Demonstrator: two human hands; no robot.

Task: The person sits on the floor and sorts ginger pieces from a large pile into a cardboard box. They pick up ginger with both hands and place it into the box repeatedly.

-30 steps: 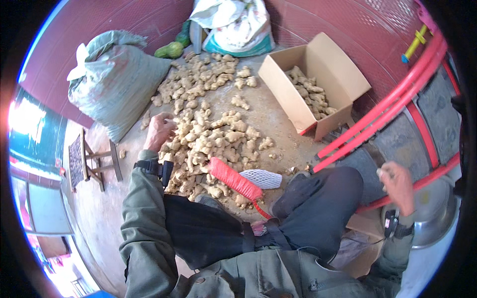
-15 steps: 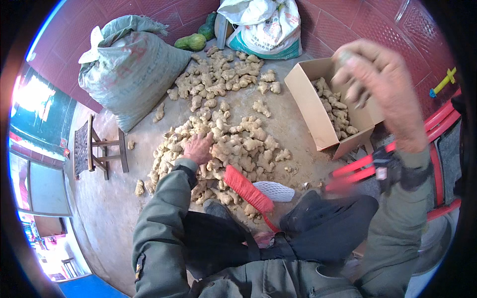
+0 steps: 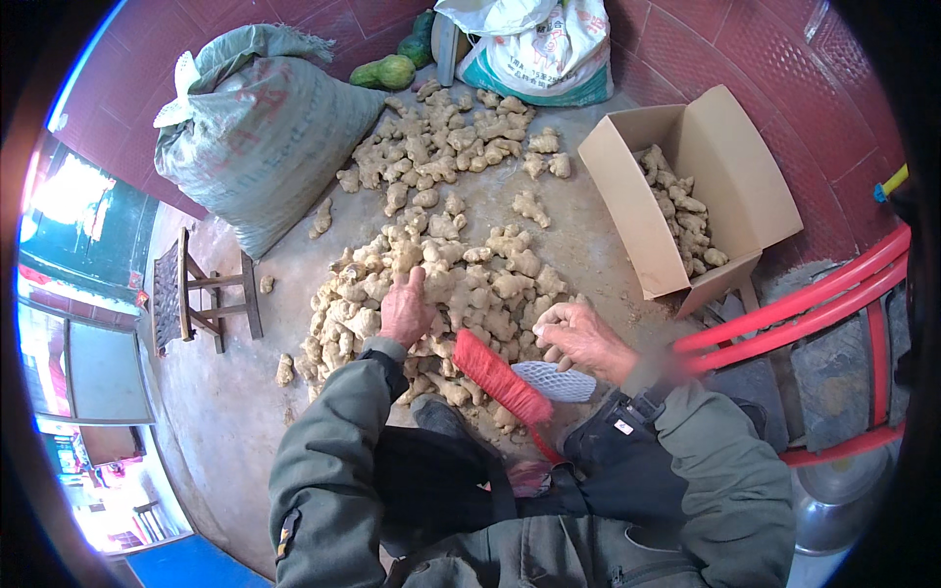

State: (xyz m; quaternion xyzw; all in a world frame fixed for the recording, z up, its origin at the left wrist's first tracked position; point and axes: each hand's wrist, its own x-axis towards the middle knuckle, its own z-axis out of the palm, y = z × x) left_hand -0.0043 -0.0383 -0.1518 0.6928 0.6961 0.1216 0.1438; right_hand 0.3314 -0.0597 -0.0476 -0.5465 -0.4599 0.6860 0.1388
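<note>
My left hand [image 3: 405, 309] rests fingers-down on the heap of ginger roots [image 3: 431, 274] spread across the concrete floor [image 3: 225, 392], its grip loosely spread over the pieces rather than clamped. My right hand [image 3: 580, 338] hovers just beside the heap's near edge, fingers curled together; I cannot tell if they hold anything. A red brush [image 3: 502, 382] lies between my hands. A cardboard box [image 3: 725, 196] holding more ginger stands to the right.

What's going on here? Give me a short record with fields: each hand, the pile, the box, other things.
Left hand: resting on the ginger pile, fingers curled over a root
Right hand: above the pile's edge, loosely closed; contents unclear
Box: open cardboard, partly filled with ginger
Brush: red, lying by the knees
Sack: green, full, behind the pile
</note>
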